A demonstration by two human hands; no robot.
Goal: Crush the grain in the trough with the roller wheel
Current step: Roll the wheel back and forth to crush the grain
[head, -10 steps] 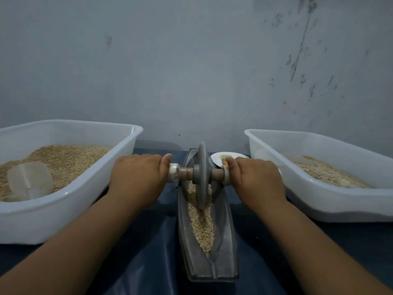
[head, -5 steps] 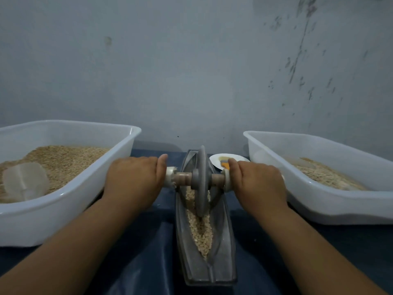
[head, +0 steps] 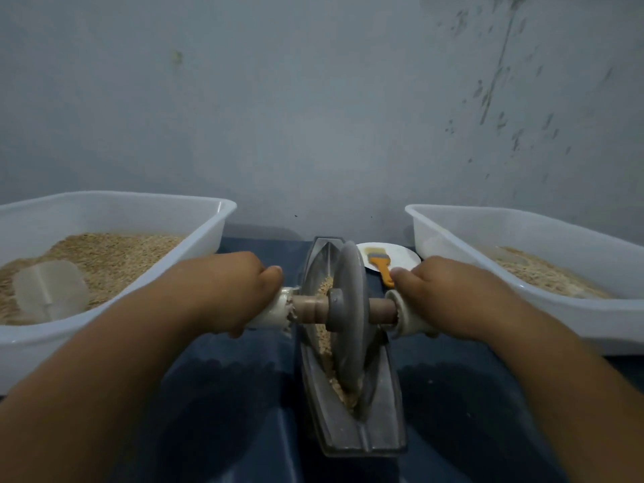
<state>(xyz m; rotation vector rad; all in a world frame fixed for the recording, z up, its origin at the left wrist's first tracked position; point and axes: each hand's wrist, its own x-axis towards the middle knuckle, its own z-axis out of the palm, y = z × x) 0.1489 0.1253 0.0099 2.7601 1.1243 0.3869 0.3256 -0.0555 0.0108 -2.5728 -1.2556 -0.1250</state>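
A grey boat-shaped metal trough [head: 383, 406] lies lengthwise in front of me on a dark blue surface. Tan grain [head: 326, 346] lies along its groove, mostly left of the wheel. The grey roller wheel [head: 348, 308] stands upright in the groove on a wooden axle with white end grips. My left hand [head: 226, 291] is closed around the left grip. My right hand [head: 449, 294] is closed around the right grip. The wheel sits near the trough's middle, toward my end.
A white tub [head: 205, 235] of grain with a clear plastic scoop [head: 48, 294] stands on the left. A second white tub [head: 453, 238] of grain stands on the right. Behind the trough, a white plate [head: 400, 257] carries an orange-handled brush [head: 381, 266]. A grey wall is close behind.
Both hands have pulled the roller wheel toward me along the trough, from its far end to near its middle. The plate and brush behind it are now uncovered.
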